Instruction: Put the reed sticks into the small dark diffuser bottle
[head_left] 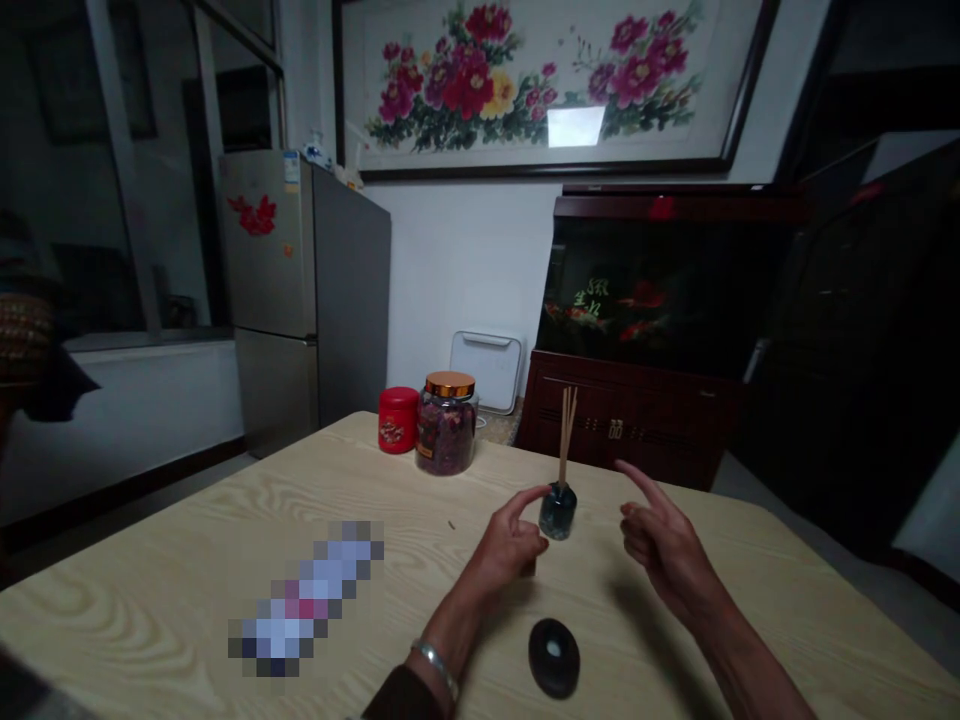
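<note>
A small dark glass bottle (558, 510) stands on the pale wooden table (225, 530) with thin wooden sticks (567, 434) rising from its neck. My left hand (508, 545) rests just left of the bottle, forefinger stretched to its shoulder, other fingers curled under. My right hand (660, 540) hovers to the right of the bottle, apart from it, forefinger pointing up and left, the rest loosely bent. Neither hand holds anything. A bracelet (439, 668) sits on my left wrist.
A dark oval stone-like object (554, 657) lies near the front edge between my forearms. At the table's far edge stand a red tin (398, 419) and a glass jar (447, 424) with a gold lid. A blurred flat item (307, 600) lies to the left. Beyond are a fridge (300, 290) and a fish tank (660, 290).
</note>
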